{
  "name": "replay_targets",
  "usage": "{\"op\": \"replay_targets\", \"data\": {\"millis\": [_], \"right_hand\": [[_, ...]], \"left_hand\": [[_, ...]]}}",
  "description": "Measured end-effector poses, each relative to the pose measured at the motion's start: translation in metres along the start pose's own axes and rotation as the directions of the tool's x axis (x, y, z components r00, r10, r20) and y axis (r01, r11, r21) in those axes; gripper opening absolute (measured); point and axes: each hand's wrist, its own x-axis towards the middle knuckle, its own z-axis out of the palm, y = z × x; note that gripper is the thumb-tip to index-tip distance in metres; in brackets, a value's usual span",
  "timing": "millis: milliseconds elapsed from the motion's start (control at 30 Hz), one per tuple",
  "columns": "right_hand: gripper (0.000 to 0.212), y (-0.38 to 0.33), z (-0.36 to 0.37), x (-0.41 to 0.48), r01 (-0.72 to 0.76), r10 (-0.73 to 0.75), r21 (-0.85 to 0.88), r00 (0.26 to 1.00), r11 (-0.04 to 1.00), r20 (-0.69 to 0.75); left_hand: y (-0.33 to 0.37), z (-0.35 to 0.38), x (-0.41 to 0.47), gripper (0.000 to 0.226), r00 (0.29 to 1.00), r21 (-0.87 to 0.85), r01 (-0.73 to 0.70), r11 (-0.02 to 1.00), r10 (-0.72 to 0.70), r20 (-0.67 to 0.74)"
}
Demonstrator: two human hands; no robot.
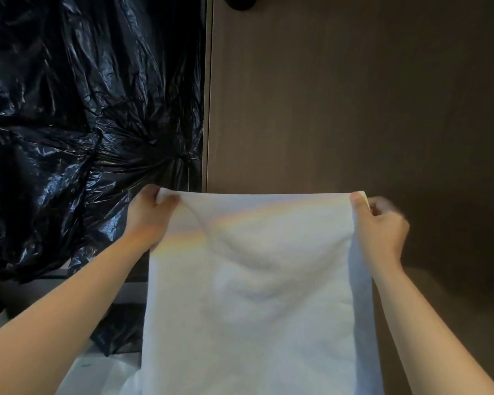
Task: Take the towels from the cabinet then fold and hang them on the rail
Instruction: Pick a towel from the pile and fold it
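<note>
A view from the person's head, looking forward and down along two bare forearms. A white towel (254, 295) hung in the air in front of the person, carried by nothing but the hands, its top edge pulled almost straight between them and its length dropping out of the bottom of the view. The left hand (149, 218) pinched the top left corner, thumb on the near side and fingers tucked behind the cloth. The right hand (380, 223) pinched the top right corner the same way, though its fingers were blurred. A soft crease sagged from the left corner toward the middle of the towel. Behind it stood crumpled black plastic sheeting (83, 109) on the left and a plain brown wooden panel (354, 95) on the right, with a dark knob (240, 1) at the panel's top edge. No rail was in view. The towel looked opened out and ready for its first fold. The likely trouble was a corner slipping from so light a pinch, which would let that side drop. The sag near the left corner could also carry into the fold and leave the edges uneven, and the unseen lower end might drag or catch below.
</note>
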Motion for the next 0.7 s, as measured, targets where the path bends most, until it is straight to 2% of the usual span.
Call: {"op": "replay_targets", "data": {"millis": [133,267,333,467,700], "right_hand": [[0.038,0.028,0.002,-0.014,-0.021,0.040,-0.164,0.993,0.986,0.112],[0.041,0.049,-0.002,-0.033,-0.074,0.105,-0.205,0.984,0.976,0.143],[0.040,0.055,-0.005,-0.043,-0.098,0.125,-0.179,0.981,0.979,0.149],[0.038,0.057,-0.009,-0.056,-0.115,0.136,-0.133,0.978,0.984,0.158],[0.039,0.020,-0.010,-0.071,-0.156,0.131,0.174,0.981,0.972,0.144]], "left_hand": [[-0.021,0.010,-0.013,0.015,0.995,0.115,-0.001,0.993,-0.010,0.099],[-0.032,0.016,-0.041,0.008,0.988,0.043,0.010,0.999,-0.017,0.153],[-0.032,0.018,-0.052,0.008,0.987,0.008,0.003,1.000,-0.004,0.163],[-0.027,0.018,-0.064,0.018,0.983,-0.052,0.075,0.996,-0.065,0.174],[0.002,0.020,-0.086,0.022,0.978,-0.207,0.130,0.970,-0.092,0.187]]}}
